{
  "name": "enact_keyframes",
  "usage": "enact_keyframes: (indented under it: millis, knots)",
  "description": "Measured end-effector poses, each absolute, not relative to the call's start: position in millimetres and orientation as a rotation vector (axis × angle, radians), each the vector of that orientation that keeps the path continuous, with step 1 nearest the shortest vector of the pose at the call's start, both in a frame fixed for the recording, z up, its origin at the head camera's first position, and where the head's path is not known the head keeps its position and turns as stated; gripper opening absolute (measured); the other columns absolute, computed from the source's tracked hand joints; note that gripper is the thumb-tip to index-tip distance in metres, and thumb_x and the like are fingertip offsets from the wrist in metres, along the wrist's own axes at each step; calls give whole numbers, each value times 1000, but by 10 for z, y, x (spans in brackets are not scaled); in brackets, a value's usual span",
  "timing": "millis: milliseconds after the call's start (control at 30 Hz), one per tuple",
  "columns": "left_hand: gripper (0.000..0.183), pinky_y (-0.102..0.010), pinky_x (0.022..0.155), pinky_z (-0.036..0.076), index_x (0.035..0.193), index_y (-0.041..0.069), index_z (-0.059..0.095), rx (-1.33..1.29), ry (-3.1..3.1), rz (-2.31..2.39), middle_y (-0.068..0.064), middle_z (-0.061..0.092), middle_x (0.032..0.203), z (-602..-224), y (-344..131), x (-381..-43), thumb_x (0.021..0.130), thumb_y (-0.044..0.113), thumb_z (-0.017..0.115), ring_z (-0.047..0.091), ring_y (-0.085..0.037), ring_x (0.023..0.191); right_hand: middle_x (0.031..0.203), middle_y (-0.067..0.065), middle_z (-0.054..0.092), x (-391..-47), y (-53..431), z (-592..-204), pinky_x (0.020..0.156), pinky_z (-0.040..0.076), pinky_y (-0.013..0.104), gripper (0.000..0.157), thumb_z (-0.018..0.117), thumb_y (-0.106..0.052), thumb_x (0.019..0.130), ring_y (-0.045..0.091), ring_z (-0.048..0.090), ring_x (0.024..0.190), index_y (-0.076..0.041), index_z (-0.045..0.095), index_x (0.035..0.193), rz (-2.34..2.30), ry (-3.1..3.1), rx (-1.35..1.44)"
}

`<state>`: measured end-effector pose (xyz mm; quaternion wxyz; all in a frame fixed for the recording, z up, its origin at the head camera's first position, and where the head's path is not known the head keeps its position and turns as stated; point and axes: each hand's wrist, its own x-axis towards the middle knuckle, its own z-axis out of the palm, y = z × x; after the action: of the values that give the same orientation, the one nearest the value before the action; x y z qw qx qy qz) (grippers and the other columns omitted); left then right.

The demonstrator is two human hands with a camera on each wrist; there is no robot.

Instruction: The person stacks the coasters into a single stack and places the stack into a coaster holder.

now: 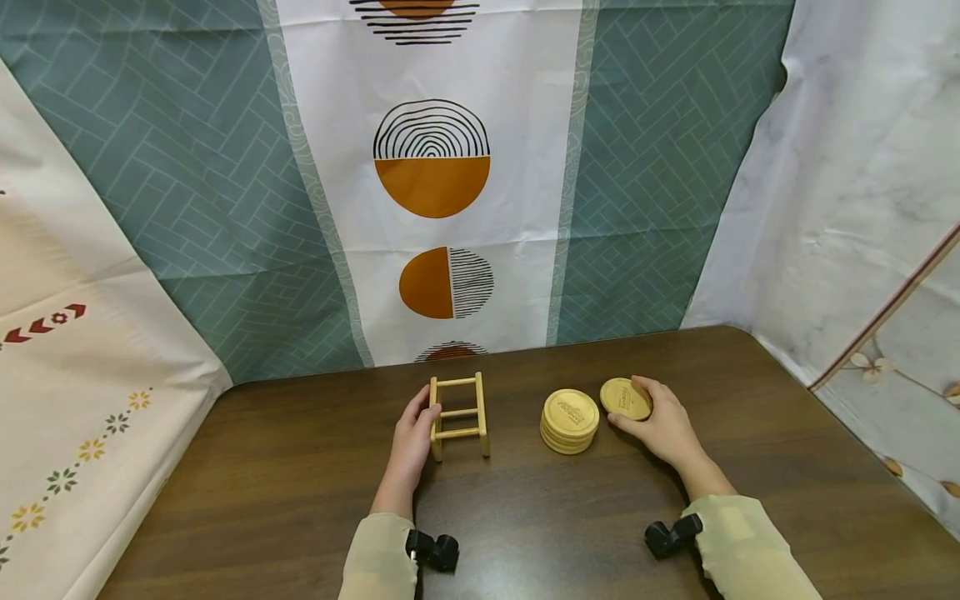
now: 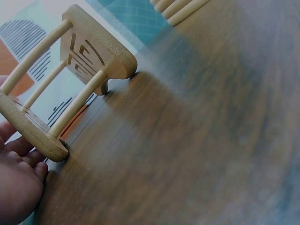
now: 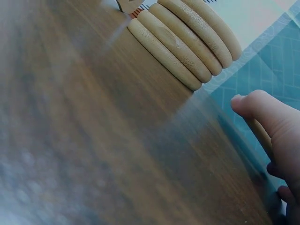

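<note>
A small wooden coaster rack (image 1: 459, 412) stands on the table, with two carved side panels joined by round rungs. My left hand (image 1: 408, 442) holds it by the left panel, its thumb over the panel's edge and its other fingers on the outer side. To the right of the rack is a stack of round wooden coasters (image 1: 570, 417), several high, with lettering on the top one. Just right of that stack, my right hand (image 1: 667, 425) pinches a single coaster (image 1: 622, 398) by its right edge. In the right wrist view this coaster (image 3: 260, 136) is held off the tabletop, mostly hidden by the hand.
Everything rests on a dark brown wooden table (image 1: 300, 500). Behind it hangs a green and white patterned cloth (image 1: 465, 233). Light cloths border the table at left and right. A black wrist camera (image 1: 433, 550) sits on the left sleeve, another (image 1: 672, 536) on the right.
</note>
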<state>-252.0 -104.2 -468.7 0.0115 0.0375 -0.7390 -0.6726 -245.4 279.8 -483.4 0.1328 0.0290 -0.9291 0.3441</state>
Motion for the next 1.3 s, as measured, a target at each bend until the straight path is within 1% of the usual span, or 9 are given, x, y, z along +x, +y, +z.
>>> enact_keyframes:
  millis: [67,167,300,533,700,1033,1300]
  knots:
    - [53,-51,110,30,148,15,34,115,-2310,-2094,-10,34,152,-4686,-1045,-2516,98,25,47,34,-31,137,136,25,45,-2457,2797,-4838,99,34,59,84,76,-43,76,43,42,125,1,41,138,1011,-2687,86]
    - [53,-52,109,30,148,16,33,111,-2316,-2091,-10,33,152,-4687,-1048,-2515,98,26,47,34,-32,137,136,25,44,-2461,2796,-4844,99,35,58,84,76,-42,76,43,42,124,1,40,139,1014,-2673,83]
    - [53,-53,109,29,148,16,33,109,-2321,-2093,-10,33,152,-4690,-1051,-2516,98,26,47,33,-32,138,135,26,44,-2458,2795,-4843,98,35,59,83,76,-41,76,44,42,124,1,41,138,1010,-2658,79]
    - [53,-51,108,32,148,16,33,120,-2309,-2105,-10,33,152,-4685,-1045,-2513,98,26,47,35,-31,136,135,24,44,-2459,2790,-4838,99,34,58,84,77,-43,75,42,41,125,0,42,138,1022,-2630,82]
    - [53,-51,108,32,148,16,34,127,-2302,-2111,-10,34,152,-4679,-1044,-2508,98,26,48,36,-31,135,135,23,44,-2455,2775,-4833,99,35,57,85,78,-41,74,42,42,124,2,42,138,1030,-2610,107]
    - [53,-53,109,29,148,16,33,109,-2320,-2094,-11,33,152,-4700,-1059,-2510,98,28,47,34,-33,137,134,24,45,-2431,2734,-4771,98,35,58,87,80,-36,72,41,44,123,1,40,140,1035,-2558,147]
    - [53,-53,109,29,148,16,34,116,-2315,-2092,-11,34,152,-4689,-1047,-2510,98,28,48,33,-33,137,134,22,45,-2409,2712,-4737,97,37,57,84,81,-32,72,40,45,122,0,41,139,1050,-2510,172]
